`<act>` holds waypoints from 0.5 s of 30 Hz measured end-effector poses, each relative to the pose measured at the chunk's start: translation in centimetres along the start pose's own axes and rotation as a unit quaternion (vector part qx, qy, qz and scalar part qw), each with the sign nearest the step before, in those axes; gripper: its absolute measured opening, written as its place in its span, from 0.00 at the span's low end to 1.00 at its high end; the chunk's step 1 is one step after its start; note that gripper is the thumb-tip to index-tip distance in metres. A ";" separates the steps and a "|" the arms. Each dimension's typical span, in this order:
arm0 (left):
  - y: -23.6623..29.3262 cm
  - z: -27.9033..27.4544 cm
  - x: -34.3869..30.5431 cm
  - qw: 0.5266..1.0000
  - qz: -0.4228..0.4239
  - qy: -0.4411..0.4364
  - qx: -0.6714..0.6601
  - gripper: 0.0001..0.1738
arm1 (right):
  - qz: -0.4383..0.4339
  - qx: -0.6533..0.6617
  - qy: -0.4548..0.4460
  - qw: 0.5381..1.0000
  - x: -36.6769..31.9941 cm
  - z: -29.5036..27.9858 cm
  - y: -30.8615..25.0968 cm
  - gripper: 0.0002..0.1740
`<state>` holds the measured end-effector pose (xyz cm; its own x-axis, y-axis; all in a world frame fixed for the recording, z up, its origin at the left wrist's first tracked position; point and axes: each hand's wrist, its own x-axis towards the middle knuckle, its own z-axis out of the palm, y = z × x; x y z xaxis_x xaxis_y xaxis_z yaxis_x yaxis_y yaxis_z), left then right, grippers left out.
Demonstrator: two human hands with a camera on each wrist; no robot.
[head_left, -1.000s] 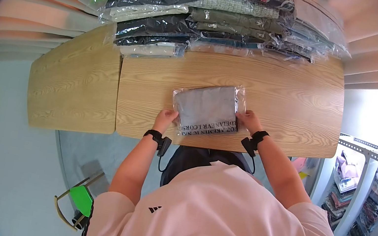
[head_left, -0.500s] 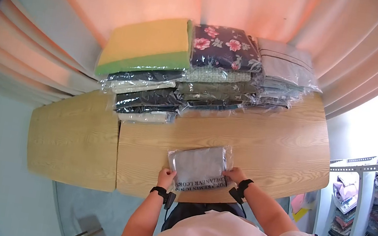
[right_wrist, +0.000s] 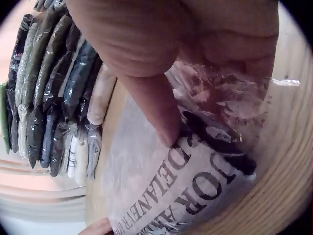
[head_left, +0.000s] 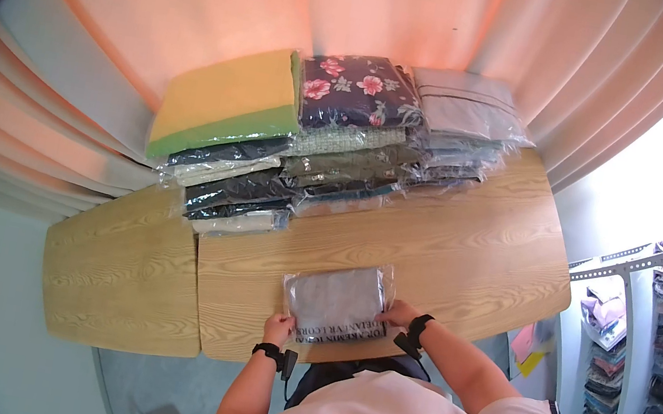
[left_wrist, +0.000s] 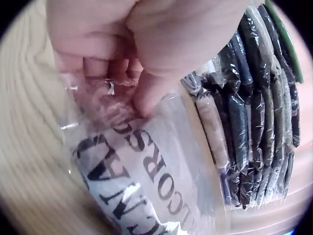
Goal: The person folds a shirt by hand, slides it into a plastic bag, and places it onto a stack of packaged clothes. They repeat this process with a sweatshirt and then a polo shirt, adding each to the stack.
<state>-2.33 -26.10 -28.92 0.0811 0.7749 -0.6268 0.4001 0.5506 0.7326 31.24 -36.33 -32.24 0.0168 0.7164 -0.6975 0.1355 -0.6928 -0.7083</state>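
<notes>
A matt grey cloth (head_left: pixel 333 299) is sealed in a glossy, crinkled clear plastic bag (head_left: pixel 387 291). A smooth, matt wood grain is shown by the table (head_left: pixel 465 247). The far stacked garments (head_left: pixel 331 154) are wrapped in shiny film.

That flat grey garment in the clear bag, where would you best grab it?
Probably by its two near corners, coming from the near edge of the table. The bagged grey garment lies flat there, leaving little to close round from above, but loose plastic juts past the fabric at those corners. The left hand and right hand pinch them, thumbs on top.
</notes>
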 end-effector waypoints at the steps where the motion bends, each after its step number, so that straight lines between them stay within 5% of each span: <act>1: -0.2 0.0 0.0 1.000 0.000 0.000 0.001 0.08 | 0.000 0.009 -0.012 1.000 -0.3 0.2 -0.1 0.17; 7: -2.2 0.0 2.6 0.997 0.057 0.029 0.045 0.15 | 0.032 0.087 -0.005 0.996 -1.9 0.7 -1.9 0.21; 10: -2.2 0.0 2.7 0.994 0.063 0.015 0.084 0.13 | 0.023 0.024 0.022 0.999 -1.5 0.4 -2.0 0.21; 15: 1.1 0.6 0.9 0.958 0.237 0.076 0.143 0.17 | -0.016 0.067 0.037 0.997 -5.7 -0.8 -6.8 0.20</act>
<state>-1.26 -25.02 -28.86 0.1904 0.9653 -0.1789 0.5860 0.0344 0.8096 30.99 -35.67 -23.40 0.0879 0.7393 -0.6676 0.0044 -0.6704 -0.7420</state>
